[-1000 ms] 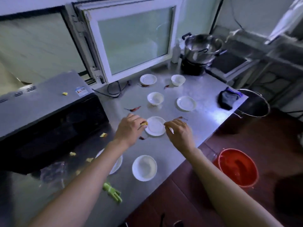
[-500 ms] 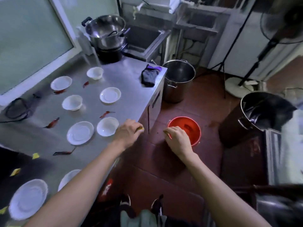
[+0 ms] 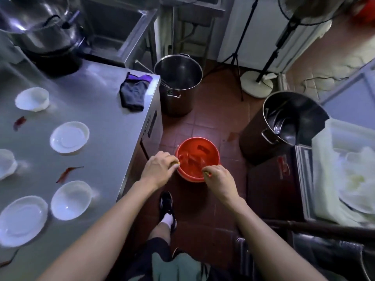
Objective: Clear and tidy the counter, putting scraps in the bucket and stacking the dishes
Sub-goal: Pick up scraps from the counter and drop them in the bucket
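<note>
Both hands over red bucket [image 3: 197, 159], frame centre: left hand [image 3: 159, 169] and right hand [image 3: 218, 179] each pinch small scrap, prob. for dropping in.

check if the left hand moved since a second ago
Yes. The left hand was over the counter beside a plate; it has swung right, past the counter edge, and now pinches a scrap at the rim of the red bucket.

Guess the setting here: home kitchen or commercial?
Probably a commercial or canteen-style kitchen. The steel counter carries many white dishes, such as one plate, big metal stockpots stand on the tiled floor, and a steel sink sits behind. Both hands hold scraps above the red bucket.
</note>
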Tool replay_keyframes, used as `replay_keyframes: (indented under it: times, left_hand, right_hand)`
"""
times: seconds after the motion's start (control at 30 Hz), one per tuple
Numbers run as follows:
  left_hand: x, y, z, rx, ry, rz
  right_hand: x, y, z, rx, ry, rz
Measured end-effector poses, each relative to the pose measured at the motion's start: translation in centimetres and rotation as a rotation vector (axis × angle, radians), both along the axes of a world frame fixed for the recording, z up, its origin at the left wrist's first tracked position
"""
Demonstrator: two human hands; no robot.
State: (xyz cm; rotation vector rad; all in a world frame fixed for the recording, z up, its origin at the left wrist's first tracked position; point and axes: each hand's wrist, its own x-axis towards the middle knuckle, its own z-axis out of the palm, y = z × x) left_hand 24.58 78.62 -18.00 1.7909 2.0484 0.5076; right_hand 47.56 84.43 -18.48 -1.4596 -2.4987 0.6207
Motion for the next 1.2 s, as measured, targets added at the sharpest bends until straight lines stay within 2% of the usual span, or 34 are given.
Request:
replay_keyframes:
  times: [0.2, 0.53, 0.63, 0.93, 1.2]
  left_hand:
    - [-2.6, 6.8, -5.3, -0.125, -0.079, -0.005]
    - [-1.0, 15.5, -11.5, -0.276, -0.137, -0.047]
    - [0.2, 17.9, -14.4, -0.304, -0.136, -0.003]
    - [2.3, 20.8, -26.8, -0.436, -0.161, 0.058]
    - [2.8, 23.7, -38.6, -0.465, -0.146, -0.037]
  right_hand:
    - [-2.4, 6.0, -4.5, -0.125, -0.104, -0.042]
    - [-2.4, 14.0, -11.7, -0.298, -0.093, -0.127]
    - [-1.9, 16.6, -14.9, -0.349, -0.059, -0.140]
    - [-0.5, 20.2, -28.0, -0.485, -0.075, -0.178]
    - [-0.1, 21.4, -39.6, -0.572, -0.066, -0.248]
